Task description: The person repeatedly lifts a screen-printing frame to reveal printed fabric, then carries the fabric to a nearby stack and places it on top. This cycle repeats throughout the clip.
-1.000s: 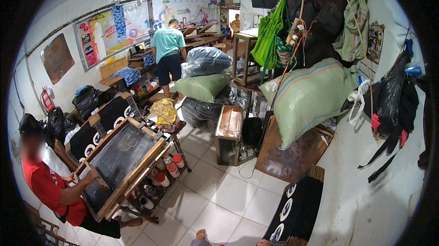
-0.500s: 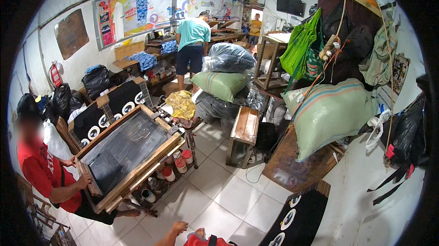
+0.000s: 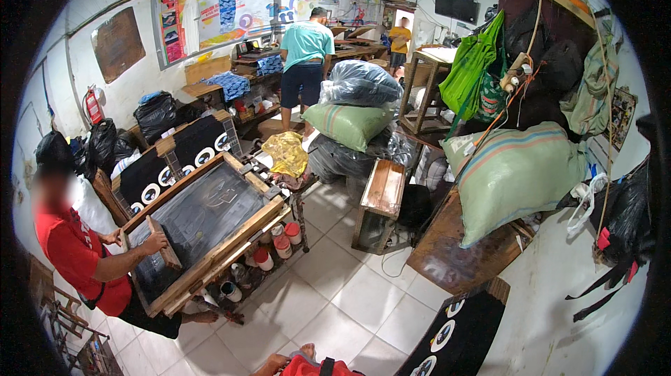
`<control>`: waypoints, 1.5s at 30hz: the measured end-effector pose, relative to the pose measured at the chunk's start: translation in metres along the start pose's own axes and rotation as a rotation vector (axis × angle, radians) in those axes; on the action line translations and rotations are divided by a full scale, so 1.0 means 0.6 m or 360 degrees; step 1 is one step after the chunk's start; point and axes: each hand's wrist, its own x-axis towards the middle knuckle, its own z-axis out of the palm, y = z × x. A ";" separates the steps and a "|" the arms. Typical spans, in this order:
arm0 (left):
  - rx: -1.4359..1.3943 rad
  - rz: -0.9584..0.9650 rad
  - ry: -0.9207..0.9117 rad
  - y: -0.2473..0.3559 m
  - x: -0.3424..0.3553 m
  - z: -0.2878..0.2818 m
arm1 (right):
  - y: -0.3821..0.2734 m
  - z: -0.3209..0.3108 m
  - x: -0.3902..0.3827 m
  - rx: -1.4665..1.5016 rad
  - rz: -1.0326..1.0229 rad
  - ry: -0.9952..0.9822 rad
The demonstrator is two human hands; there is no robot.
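Observation:
At the bottom edge, my left hand [image 3: 277, 360] is beside the red clothing with a black strap on my body; its fingers are too small and partly hidden to read. My bare foot [image 3: 308, 349] shows just beyond it. My right hand is out of frame. To the right stands a long black panel [image 3: 468, 320] with a row of white round prints. On the left, a co-worker in red [image 3: 84, 257] grips a wooden squeegee [image 3: 164, 254] on a framed printing screen [image 3: 210, 215], above red-lidded pots [image 3: 283, 244]. Behind it are more printed black panels [image 3: 147, 173].
Stuffed sacks [image 3: 346, 124], a large green sack [image 3: 510, 180] on a board [image 3: 440, 250], a wooden box [image 3: 377, 194] and hanging bags [image 3: 622, 208] crowd the right and middle. Another person in turquoise [image 3: 307, 47] stands at the back tables; someone in yellow [image 3: 400, 40] is at the doorway.
My left hand came up into the lower edge, then dropped slightly; my right hand left the lower right. The co-worker's squeegee moved across the screen. The view shifted, so the room sits further right.

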 end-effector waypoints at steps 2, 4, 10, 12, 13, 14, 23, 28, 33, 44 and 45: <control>0.0057 0.0041 0.0006 -0.021 -0.003 0.008 | 0.028 0.011 0.006 -0.0089 -0.0007 -0.0092; 0.0112 0.0104 0.0022 -0.040 -0.009 0.016 | 0.057 0.024 0.016 -0.0158 -0.0024 -0.0156; 0.0191 0.0261 0.0117 -0.051 -0.034 0.043 | 0.125 0.050 0.039 -0.0474 -0.0243 -0.0279; 0.0084 0.0142 0.0241 -0.039 -0.041 0.050 | 0.121 0.039 0.043 -0.0056 -0.0193 -0.0318; 0.0045 0.0055 0.0291 -0.029 -0.044 0.054 | 0.113 0.027 0.042 0.0311 -0.0116 -0.0337; 0.0017 -0.0007 0.0331 -0.026 -0.051 0.059 | 0.101 0.011 0.039 0.0675 -0.0031 -0.0354; 0.1222 0.0750 0.0315 -0.049 -0.081 0.063 | -0.030 -0.099 -0.031 0.0798 0.0319 -0.0251; 0.1169 0.0632 0.0236 -0.113 0.004 0.048 | -0.012 -0.076 -0.024 0.0963 0.0622 -0.0315; 0.0996 0.0552 0.0254 -0.134 0.057 0.042 | 0.017 -0.034 -0.004 0.0372 0.0422 -0.0353; 0.0314 0.0296 0.0312 -0.031 -0.083 0.048 | 0.066 0.020 0.041 -0.0169 -0.0110 -0.0076; 0.0237 0.0312 0.0304 -0.039 -0.076 0.048 | 0.059 0.014 0.040 -0.0019 0.0145 -0.0204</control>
